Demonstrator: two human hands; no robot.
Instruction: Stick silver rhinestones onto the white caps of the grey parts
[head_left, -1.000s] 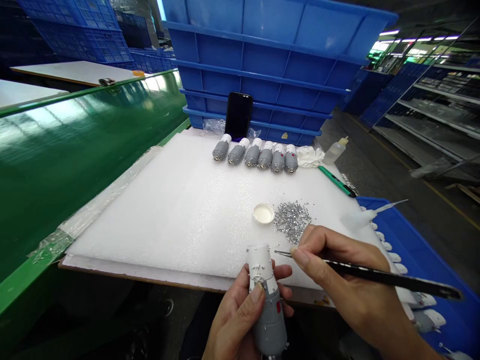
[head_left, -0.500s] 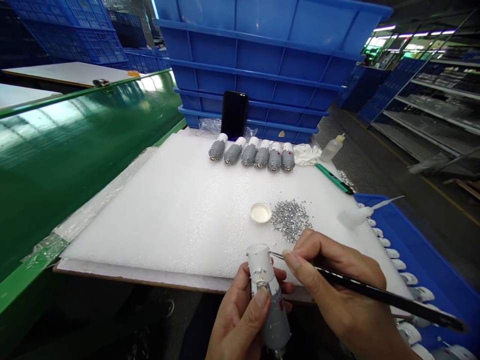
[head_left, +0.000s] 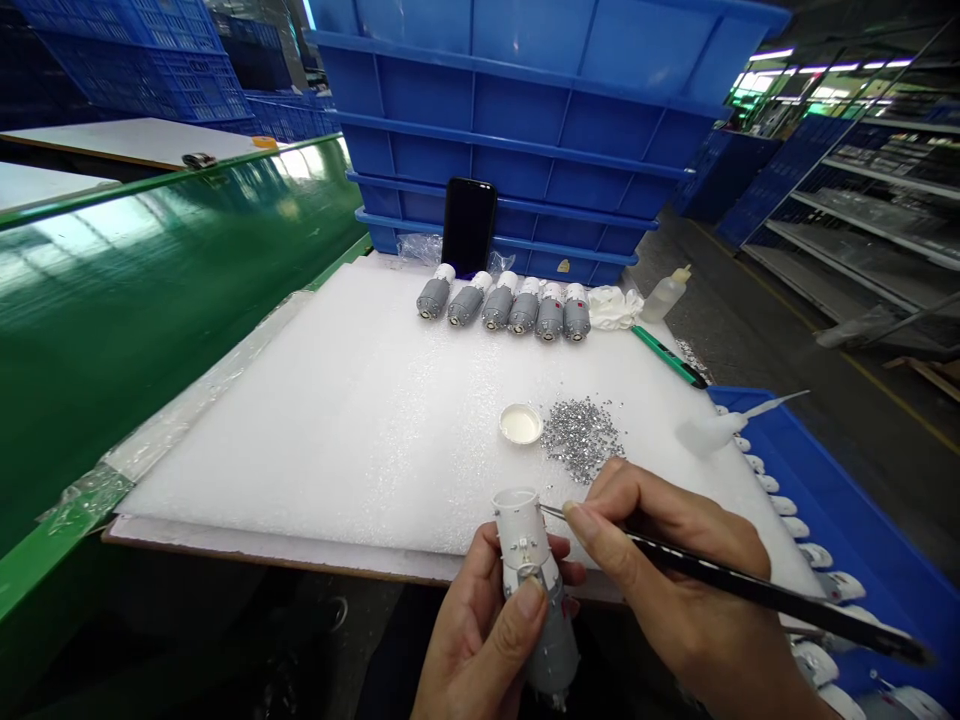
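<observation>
My left hand (head_left: 487, 625) is wrapped round a white and grey spacecraft model (head_left: 553, 640), its thumb pressed on the model's middle. The model's open white end points up and away from me. My right hand (head_left: 682, 570) pinches black tweezers (head_left: 772, 597), whose thin metal tips meet the right side of the model's white rim. Whether the tips hold a small part is too fine to make out. Beyond the model lie a shallow white cap (head_left: 520, 425) and a heap of tiny silver pieces (head_left: 581, 438).
Several similar models (head_left: 523, 308) lie in a row before a black phone (head_left: 469, 226) and stacked blue crates (head_left: 510, 140). At right are a green cutter (head_left: 667, 357), a dropper bottle (head_left: 709, 432), another bottle (head_left: 664, 295) and a blue bin (head_left: 862, 500) with more models.
The model has turned slightly in my left hand, and the left thumb has shifted a little. My right hand with the tweezers stays nearly in place at the rim.
</observation>
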